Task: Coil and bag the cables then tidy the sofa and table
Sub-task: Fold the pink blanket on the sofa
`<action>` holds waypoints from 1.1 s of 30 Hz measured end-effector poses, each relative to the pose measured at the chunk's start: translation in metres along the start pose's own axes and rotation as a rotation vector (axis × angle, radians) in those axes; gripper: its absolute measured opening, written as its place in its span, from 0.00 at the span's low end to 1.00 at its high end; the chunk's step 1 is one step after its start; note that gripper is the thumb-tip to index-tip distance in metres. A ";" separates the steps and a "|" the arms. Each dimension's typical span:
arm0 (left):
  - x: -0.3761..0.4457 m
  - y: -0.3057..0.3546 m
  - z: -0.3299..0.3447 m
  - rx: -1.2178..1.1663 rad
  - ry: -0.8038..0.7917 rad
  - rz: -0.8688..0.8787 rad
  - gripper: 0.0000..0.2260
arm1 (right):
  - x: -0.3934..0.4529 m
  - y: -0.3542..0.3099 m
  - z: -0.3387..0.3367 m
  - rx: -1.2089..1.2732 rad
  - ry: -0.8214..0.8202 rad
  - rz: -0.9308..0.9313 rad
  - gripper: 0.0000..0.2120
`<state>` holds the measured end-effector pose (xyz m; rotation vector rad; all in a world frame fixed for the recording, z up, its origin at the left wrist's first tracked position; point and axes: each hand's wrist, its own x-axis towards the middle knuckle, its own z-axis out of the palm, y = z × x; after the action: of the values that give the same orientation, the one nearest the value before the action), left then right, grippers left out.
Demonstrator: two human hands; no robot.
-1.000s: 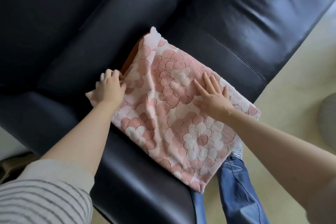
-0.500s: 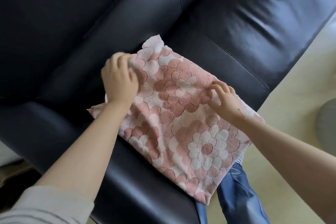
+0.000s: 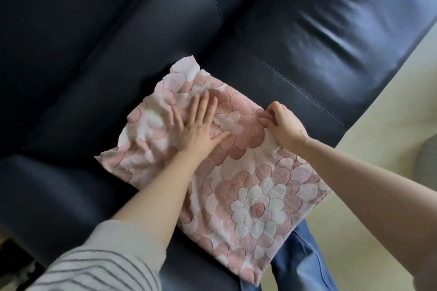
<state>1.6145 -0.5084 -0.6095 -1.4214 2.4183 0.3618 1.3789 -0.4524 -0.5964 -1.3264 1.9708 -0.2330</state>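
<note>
Pink floral cushion [image 3: 248, 186] is laid flat on the black sofa [image 3: 295, 38] seat, near its front edge. Left hand [image 3: 197, 130] is pressed on it, fingers straight and spread. Right-hand [image 3: 285, 129] grip is pinched on the cushion's right edge.
</note>
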 end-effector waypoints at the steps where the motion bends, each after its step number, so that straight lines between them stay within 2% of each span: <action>1: 0.012 -0.005 -0.003 0.004 -0.074 -0.011 0.46 | 0.003 0.001 -0.001 0.006 0.001 0.007 0.11; 3: 0.027 -0.010 -0.008 -0.045 -0.186 0.002 0.50 | 0.006 0.006 -0.002 0.051 -0.024 0.075 0.15; 5: 0.032 -0.012 -0.008 -0.089 -0.237 0.007 0.53 | 0.005 0.014 -0.008 0.067 -0.065 0.149 0.19; 9: 0.033 -0.012 -0.015 -0.134 -0.304 -0.019 0.54 | -0.021 0.035 -0.019 0.012 -0.169 0.173 0.23; 11: 0.024 -0.007 -0.022 -0.141 -0.277 -0.041 0.49 | -0.044 0.046 -0.023 0.061 -0.214 0.195 0.27; 15: -0.033 0.028 -0.008 -0.286 -0.133 -0.171 0.29 | -0.082 0.074 -0.024 0.201 -0.286 0.293 0.30; 18: -0.102 0.074 0.027 -0.350 -0.071 -0.325 0.28 | -0.098 0.093 -0.026 0.428 -0.329 0.392 0.25; 20: -0.140 0.105 0.047 -0.396 0.004 -0.433 0.28 | -0.107 0.105 -0.029 0.465 -0.398 0.425 0.24; 22: -0.170 0.140 0.060 -0.518 0.131 -0.554 0.27 | -0.117 0.120 -0.034 0.530 -0.509 0.445 0.28; 24: -0.194 0.178 0.072 -0.713 0.309 -0.732 0.22 | -0.125 0.134 -0.040 0.591 -0.596 0.472 0.35; 26: -0.211 0.213 0.070 -0.972 0.464 -1.042 0.12 | -0.129 0.140 -0.042 0.704 -0.605 0.534 0.34; 27: -0.219 0.232 0.068 -1.144 0.502 -1.288 0.09 | -0.133 0.144 -0.041 0.756 -0.594 0.568 0.31; 29: -0.226 0.254 0.079 -1.529 0.371 -1.655 0.06 | -0.140 0.140 -0.034 0.886 -0.589 0.609 0.18; 30: -0.224 0.260 0.083 -1.682 0.279 -1.721 0.11 | -0.142 0.136 -0.031 0.967 -0.579 0.607 0.08; 31: -0.225 0.265 0.086 -1.820 0.209 -1.762 0.19 | -0.147 0.132 -0.028 1.045 -0.581 0.597 0.04; 33: -0.224 0.267 0.085 -2.107 0.213 -1.894 0.26 | -0.153 0.127 -0.023 1.178 -0.595 0.581 0.10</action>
<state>1.4945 -0.1714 -0.5855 1.9839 0.7408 -1.3100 1.3017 -0.2689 -0.5738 -0.0213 1.2169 -0.5243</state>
